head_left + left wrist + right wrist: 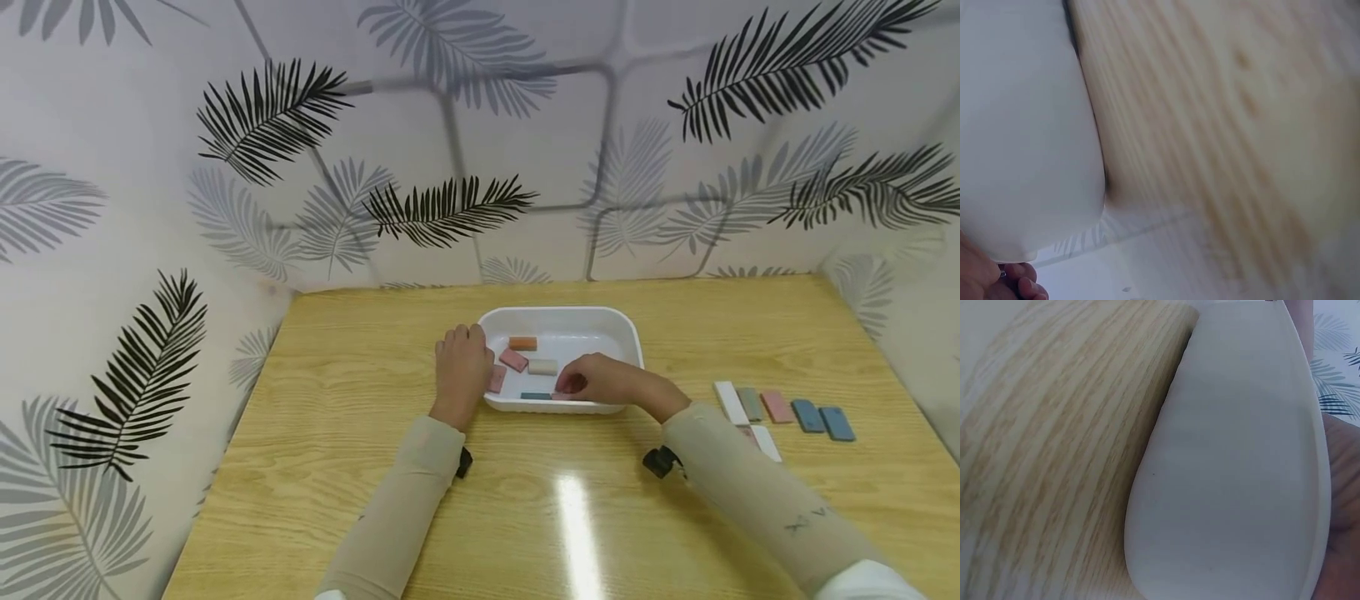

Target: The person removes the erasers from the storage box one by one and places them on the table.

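Note:
A white plastic tray stands on the wooden table. My left hand grips its left rim, and curled fingers show by that rim in the left wrist view. Reaching over the near right side, my right hand has its fingertips down at a small pink block by the near wall and appears to pinch it. Beside that lies a blue block. Elsewhere in the tray are an orange block, a cream block and two pink blocks. The right wrist view shows mostly the tray's outer wall.
On the table right of the tray lies a row of flat blocks: a white one, a green one, a pink one and two blue ones. Leaf-patterned cloth hangs behind.

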